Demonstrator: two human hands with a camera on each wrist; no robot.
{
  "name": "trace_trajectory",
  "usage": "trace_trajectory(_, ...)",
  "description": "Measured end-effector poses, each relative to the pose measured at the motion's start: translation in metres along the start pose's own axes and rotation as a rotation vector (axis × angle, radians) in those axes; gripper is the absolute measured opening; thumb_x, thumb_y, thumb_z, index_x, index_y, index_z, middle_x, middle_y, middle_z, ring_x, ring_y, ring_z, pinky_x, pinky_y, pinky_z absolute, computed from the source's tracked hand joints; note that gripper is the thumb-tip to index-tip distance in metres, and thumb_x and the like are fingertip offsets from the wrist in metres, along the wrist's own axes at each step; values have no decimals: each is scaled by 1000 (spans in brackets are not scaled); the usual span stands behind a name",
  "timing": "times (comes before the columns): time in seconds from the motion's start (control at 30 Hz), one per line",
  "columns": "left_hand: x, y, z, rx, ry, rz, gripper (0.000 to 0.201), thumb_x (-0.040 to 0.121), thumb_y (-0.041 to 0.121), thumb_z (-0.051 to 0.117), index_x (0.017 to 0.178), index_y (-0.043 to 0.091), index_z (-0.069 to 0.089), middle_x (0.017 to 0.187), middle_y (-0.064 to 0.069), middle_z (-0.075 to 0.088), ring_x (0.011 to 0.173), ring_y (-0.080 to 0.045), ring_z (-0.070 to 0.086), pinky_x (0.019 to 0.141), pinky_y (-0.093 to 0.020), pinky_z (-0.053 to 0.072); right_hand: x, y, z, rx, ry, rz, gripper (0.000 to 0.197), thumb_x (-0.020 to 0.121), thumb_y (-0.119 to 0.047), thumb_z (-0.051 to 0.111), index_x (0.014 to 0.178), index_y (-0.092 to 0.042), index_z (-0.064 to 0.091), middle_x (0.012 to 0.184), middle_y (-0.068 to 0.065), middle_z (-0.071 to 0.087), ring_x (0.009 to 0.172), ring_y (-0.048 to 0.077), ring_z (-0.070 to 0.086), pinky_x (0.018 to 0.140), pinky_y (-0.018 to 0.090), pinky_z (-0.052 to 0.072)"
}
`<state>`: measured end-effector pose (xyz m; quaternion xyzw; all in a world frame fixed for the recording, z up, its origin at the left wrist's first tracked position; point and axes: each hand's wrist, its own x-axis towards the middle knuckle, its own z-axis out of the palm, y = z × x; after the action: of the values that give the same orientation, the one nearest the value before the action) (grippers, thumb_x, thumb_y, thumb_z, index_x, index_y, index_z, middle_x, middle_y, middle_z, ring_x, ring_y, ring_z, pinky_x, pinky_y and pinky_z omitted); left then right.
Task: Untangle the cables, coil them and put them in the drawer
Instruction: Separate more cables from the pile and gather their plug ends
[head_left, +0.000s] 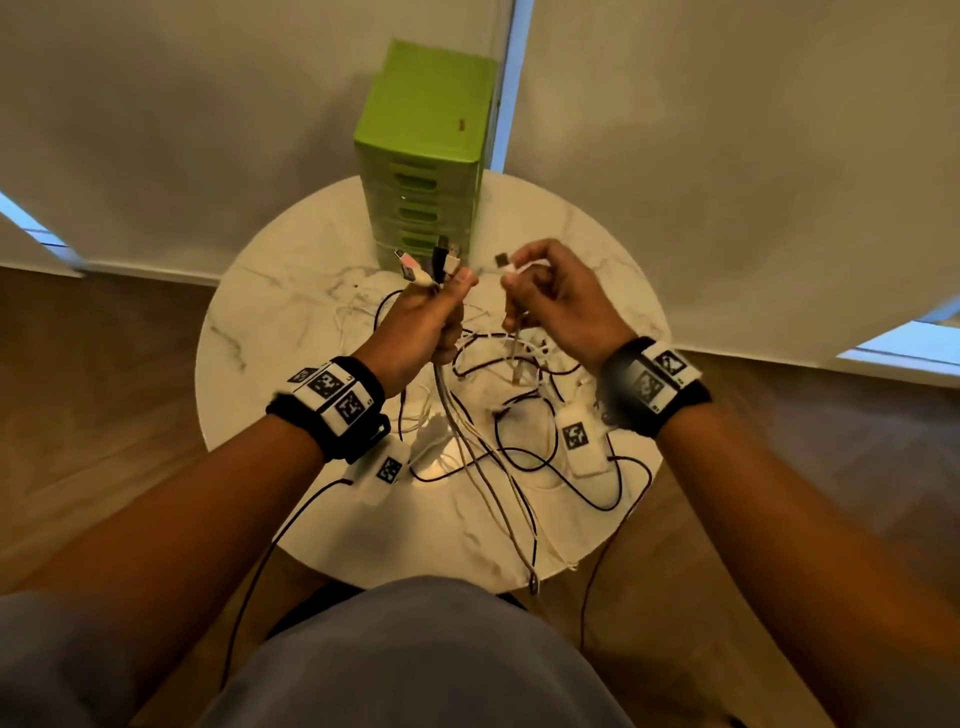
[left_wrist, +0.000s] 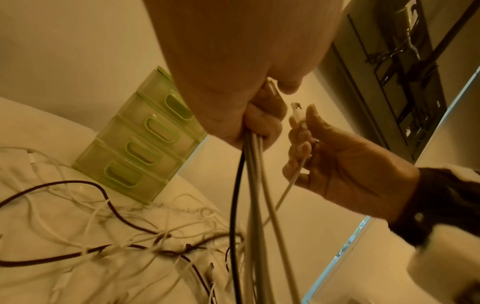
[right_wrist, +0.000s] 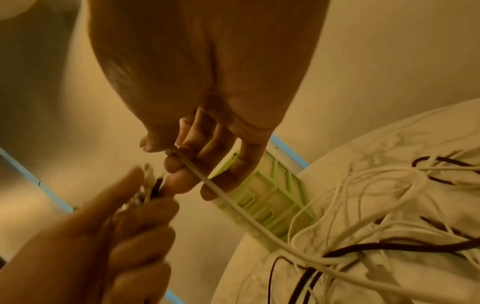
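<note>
My left hand (head_left: 434, 312) grips a bunch of cables (left_wrist: 253, 185) upright, black and pale ones, with their plugs (head_left: 431, 262) sticking out above the fist. My right hand (head_left: 540, 291) pinches a single white cable (right_wrist: 233, 207) just below its plug (left_wrist: 297, 112), level with the left hand and a little apart from it. Both hands are raised over the table. The held cables hang down into a tangle of white and dark red cables (head_left: 498, 415) spread on the round white marble table (head_left: 291, 291). A green drawer unit (head_left: 423, 171) stands at the table's far edge, all drawers shut.
Two small white tagged boxes (head_left: 582, 441) (head_left: 382, 470) lie among the cables near my wrists. Some cables trail over the table's near edge towards my lap (head_left: 415, 649). Wooden floor surrounds the table; pale blinds hang behind it.
</note>
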<state>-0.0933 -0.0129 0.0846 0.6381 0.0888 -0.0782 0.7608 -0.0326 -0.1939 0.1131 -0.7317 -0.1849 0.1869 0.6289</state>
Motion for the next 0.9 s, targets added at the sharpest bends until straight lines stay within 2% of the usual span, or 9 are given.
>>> trace_trajectory(0.1, -2, -1, -3, -4, -22, 6, 32, 107, 39, 47, 109, 9, 59, 76, -7, 14, 52, -12, 20, 51, -25, 20, -11, 9, 20, 68, -65, 22, 20, 99, -7, 59, 103, -9, 40, 76, 20, 59, 67, 29, 59, 62, 34, 56)
trace_trajectory(0.17, -4, -1, -7, 10, -34, 4, 33, 107, 38, 48, 110, 11, 67, 70, -4, 18, 54, -13, 20, 49, -26, 20, -14, 13, 30, 111, -85, 22, 22, 98, -4, 60, 101, -10, 38, 72, 8, 64, 63, 26, 60, 62, 35, 56)
trace_trajectory(0.27, -8, -1, -12, 38, -58, 7, 36, 105, 40, 51, 79, 24, 72, 61, 0, 25, 52, -14, 20, 51, -28, 20, -15, 16, 38, 134, -101, 28, 22, 97, -3, 60, 102, -10, 39, 71, 2, 67, 63, 25, 62, 65, 41, 58)
trace_trajectory(0.33, -7, 0, -15, 66, -36, 18, 38, 104, 40, 53, 72, 23, 67, 57, 1, 30, 50, -13, 23, 51, -28, 22, -16, 21, 43, 145, -111, 59, 18, 99, -7, 58, 103, -9, 41, 76, 6, 68, 70, 29, 64, 71, 45, 60)
trace_trajectory(0.4, -3, 4, -19, 52, 4, 41, 32, 103, 38, 53, 83, 18, 66, 55, 4, 33, 49, -13, 25, 48, -25, 25, -19, 33, 50, 69, -151, 91, 13, 104, -17, 51, 105, -5, 47, 83, 10, 68, 80, 30, 67, 83, 46, 59)
trace_trajectory(0.47, 2, 9, -24, 0, 42, 63, 29, 106, 34, 50, 88, 16, 64, 54, 6, 32, 50, -12, 24, 47, -24, 24, -24, 46, 57, -77, -192, 60, 28, 108, -25, 39, 105, -2, 54, 83, 11, 66, 82, 26, 67, 87, 44, 55)
trace_trajectory(0.6, 9, 17, -34, -100, 65, 14, 20, 106, 34, 49, 106, 15, 56, 64, 7, 24, 60, -14, 13, 53, -28, 14, -25, 55, 61, -143, -14, 5, 29, 109, -29, 37, 97, -8, 54, 68, 8, 54, 66, 28, 58, 73, 50, 52)
trace_trajectory(0.77, 6, 14, -34, -101, 23, -26, 24, 102, 28, 59, 84, 27, 44, 65, 9, 27, 51, -6, 22, 59, -32, 12, -16, 38, 55, -251, 69, -59, 27, 109, -28, 38, 96, -10, 54, 63, 4, 46, 58, 19, 45, 58, 35, 40)
trace_trajectory(0.9, 3, 8, -26, 3, -47, 11, 29, 92, 39, 69, 83, 25, 46, 62, 12, 34, 48, -4, 30, 49, -22, 20, -11, 33, 59, -447, 6, -76, 17, 108, -26, 41, 99, -23, 55, 74, -15, 56, 64, -3, 52, 65, 18, 40)
